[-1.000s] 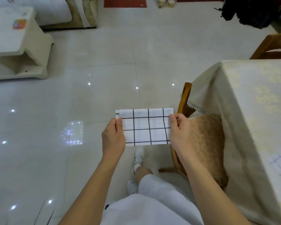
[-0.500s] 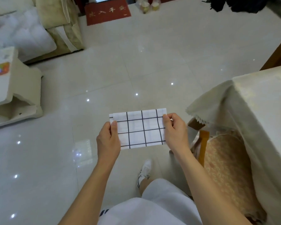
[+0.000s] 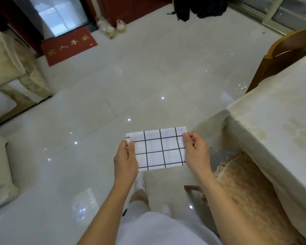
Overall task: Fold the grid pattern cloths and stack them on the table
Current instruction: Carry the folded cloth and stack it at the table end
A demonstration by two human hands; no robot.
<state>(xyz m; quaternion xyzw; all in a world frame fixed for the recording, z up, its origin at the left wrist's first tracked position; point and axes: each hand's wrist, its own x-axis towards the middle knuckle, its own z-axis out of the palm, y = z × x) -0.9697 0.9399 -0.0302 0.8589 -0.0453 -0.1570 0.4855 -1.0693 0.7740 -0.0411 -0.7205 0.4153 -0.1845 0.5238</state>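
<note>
the left hand (image 3: 125,160) pinches the left edge of the folded grid cloth (image 3: 158,148), the right hand (image 3: 196,152) pinches its right edge; the cloth hangs in the air left of the table (image 3: 276,124), above the tiled floor (image 3: 131,82).

folded grid cloth (image 3: 157,149) between hands

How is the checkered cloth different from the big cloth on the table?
The grid cloth is white with black lines; the tablecloth is cream with a faint pale pattern. The grid cloth is small, folded flat and held in the air by the left hand and right hand; the tablecloth is large and drapes over the table. Both are fabric.
</note>
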